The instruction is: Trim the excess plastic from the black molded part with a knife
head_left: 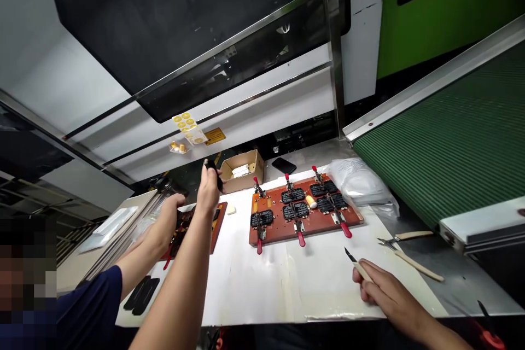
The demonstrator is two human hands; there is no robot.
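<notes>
A worker's left hand (208, 188), raised over the white counter (287, 284), grips a small black part (213, 167); the right hand (383, 290), near the front edge, pinches a craft knife (356, 263). A red clamp fixture (303, 209) lies beyond. A co-worker's hand (172, 205) reaches in at left.

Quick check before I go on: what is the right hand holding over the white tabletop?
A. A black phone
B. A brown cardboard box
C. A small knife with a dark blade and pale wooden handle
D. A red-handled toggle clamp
C: the right hand grips a small knife with a dark blade and pale wooden handle just above the white tabletop, while the left hand holds up a small black object.
</notes>
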